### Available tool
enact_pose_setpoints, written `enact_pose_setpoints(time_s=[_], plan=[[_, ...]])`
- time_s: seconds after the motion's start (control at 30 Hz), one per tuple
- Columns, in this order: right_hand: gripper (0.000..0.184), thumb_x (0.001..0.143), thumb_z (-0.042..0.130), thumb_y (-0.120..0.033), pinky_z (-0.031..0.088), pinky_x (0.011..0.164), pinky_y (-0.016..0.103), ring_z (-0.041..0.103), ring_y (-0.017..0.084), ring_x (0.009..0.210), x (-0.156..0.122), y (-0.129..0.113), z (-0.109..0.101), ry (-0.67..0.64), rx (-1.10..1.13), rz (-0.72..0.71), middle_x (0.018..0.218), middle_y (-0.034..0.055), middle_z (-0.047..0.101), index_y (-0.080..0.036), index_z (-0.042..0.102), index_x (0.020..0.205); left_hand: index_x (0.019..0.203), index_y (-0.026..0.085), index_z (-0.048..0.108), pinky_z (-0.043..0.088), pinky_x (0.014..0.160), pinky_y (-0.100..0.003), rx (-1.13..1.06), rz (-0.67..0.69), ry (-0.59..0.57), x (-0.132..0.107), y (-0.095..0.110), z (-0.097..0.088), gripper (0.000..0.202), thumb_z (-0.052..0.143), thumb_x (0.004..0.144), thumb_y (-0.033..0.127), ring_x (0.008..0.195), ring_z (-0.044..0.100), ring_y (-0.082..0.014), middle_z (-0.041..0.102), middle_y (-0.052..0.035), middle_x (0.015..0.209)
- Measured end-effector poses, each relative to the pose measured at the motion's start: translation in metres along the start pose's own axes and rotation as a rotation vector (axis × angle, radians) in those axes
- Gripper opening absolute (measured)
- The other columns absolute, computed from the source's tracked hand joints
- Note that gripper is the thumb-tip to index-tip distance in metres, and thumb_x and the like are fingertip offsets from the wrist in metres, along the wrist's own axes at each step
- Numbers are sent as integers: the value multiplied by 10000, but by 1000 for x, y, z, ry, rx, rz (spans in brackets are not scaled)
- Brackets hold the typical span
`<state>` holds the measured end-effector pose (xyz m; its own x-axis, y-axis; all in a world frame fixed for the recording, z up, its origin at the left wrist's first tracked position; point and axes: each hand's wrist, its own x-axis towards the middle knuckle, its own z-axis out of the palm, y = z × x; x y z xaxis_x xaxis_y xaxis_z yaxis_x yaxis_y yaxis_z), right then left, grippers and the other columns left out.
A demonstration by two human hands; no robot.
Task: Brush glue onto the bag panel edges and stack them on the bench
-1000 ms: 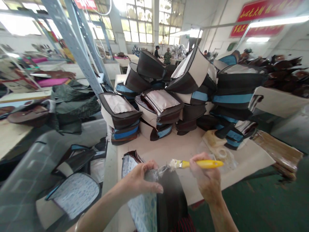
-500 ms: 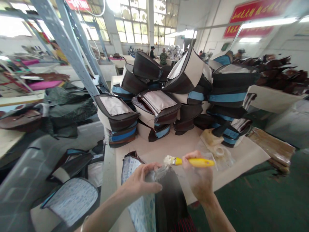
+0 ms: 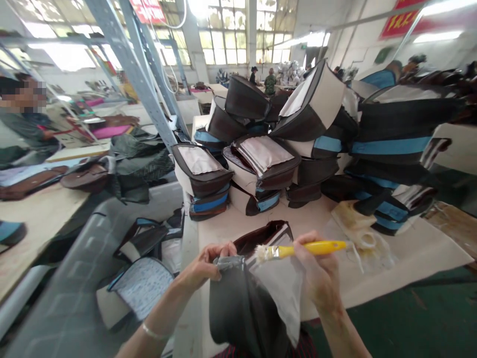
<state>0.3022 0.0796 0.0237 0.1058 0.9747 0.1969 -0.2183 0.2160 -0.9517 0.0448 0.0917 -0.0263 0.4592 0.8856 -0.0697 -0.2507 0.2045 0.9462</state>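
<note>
1. Pinching one end of a single dark, smooth, curved bag piece (image 3: 238, 303), the left hand (image 3: 206, 268) has thumb and fingers closed on it, at the near edge of the beige table (image 3: 413, 258).
2. One brush (image 3: 286, 251) (yellow handle, pale clumped bristles) is gripped in the right hand (image 3: 321, 273), bristles just beside that end.
3. Two creased, pale cloths (image 3: 266, 154) top the two front stacks (image 3: 208, 191).
4. One grey bin (image 3: 70, 288) contains a rounded, blue-patterned panel (image 3: 145, 286).

Paned windows (image 3: 226, 44) glow at top centre beside a pale wall (image 3: 312, 19); a slanting metal post (image 3: 126, 64) crosses upper left, a tube light (image 3: 445, 6) shines upper right, green floor (image 3: 413, 308) lies lower right.
</note>
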Motion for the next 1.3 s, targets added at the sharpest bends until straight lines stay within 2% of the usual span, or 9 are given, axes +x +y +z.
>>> enact_pose_setpoints(time_s=[0.2,0.43,0.53,0.63,0.8,0.97,1.07,1.2,1.3], plan=[[149,888,606,-284,346,473,214,439,100,536,-5,25,16,-166,-94,20,703,-36,499,-205,549,776,491,179,402,339,671,-299,28,32,30,-14,-7,-12,272,673,469,187,737,444,-183,528,-28,690],[53,893,610,-252,473,684,288,584,167,725,-12,34,28,-358,-194,-64,812,15,623,-210,640,901,537,181,394,352,716,-303,117,-66,49,-27,-5,-19,259,646,473,185,773,454,-183,532,-18,759],[42,899,607,-237,491,726,301,612,172,765,-19,37,26,-274,-175,-74,855,16,631,-221,629,931,535,181,407,358,718,-303,89,-58,37,-31,-6,-22,253,652,472,198,789,464,-196,534,-23,755],[46,904,607,-272,497,643,277,597,155,689,-25,42,29,-207,-143,-13,812,-1,612,-227,610,899,526,183,435,371,734,-317,74,-54,53,-34,-7,-23,222,651,489,222,811,475,-214,540,-33,761],[88,908,598,-303,496,588,266,586,145,634,-27,45,39,-187,-145,-6,775,-12,602,-223,596,869,497,189,437,372,837,-356,135,-40,21,-34,-3,-21,228,662,505,232,871,483,-241,547,-37,741],[91,911,594,-284,500,668,278,595,153,696,-24,44,38,-112,-266,-96,786,-3,603,-218,592,849,521,175,477,355,912,-386,171,-85,25,-37,-2,-39,231,690,505,264,1050,481,-311,632,-87,1003],[105,911,606,-311,481,578,244,568,129,592,-18,40,30,5,-184,-52,694,-30,577,-215,577,880,689,178,575,380,882,-370,92,-189,42,-38,2,-66,246,709,569,345,1009,529,-292,652,-87,980],[193,877,651,-379,450,489,226,542,127,522,-8,32,14,132,-150,4,639,-29,575,-196,590,888,1028,183,613,412,877,-374,130,-470,-35,-20,6,-98,422,640,752,502,950,594,-256,671,-106,1017],[226,853,677,-401,405,452,223,498,127,490,-5,28,0,187,-196,22,590,-36,543,-189,607,890,1036,158,651,445,781,-359,276,-599,-2,6,-7,-106,486,708,716,519,850,608,-244,675,-99,961]])
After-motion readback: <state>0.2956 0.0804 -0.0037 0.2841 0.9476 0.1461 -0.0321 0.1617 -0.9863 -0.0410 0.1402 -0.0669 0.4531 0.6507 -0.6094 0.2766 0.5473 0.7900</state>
